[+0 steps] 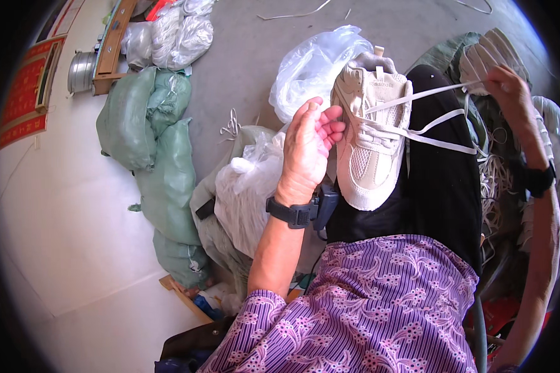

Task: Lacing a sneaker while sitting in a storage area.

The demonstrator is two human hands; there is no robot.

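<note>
Lacing partly done — the white lace crosses several eyelets of the cream sneaker at frame centre, resting on the lap. Left hand steadies its side; right hand, upper right, pinches the lace ends taut — tying remains.

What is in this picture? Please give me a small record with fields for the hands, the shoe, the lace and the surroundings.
left hand: left hand steadies the side of the shoe, black wristband on the wrist
right hand: right hand pinches the white lace, pulled out to the right
shoe: cream sneaker resting on the lap, over black trousers
lace: white lace threaded through the eyelets, stretched taut
clothing: purple patterned top
surroundings: green sacks and clear plastic bags on a grey floor
</note>
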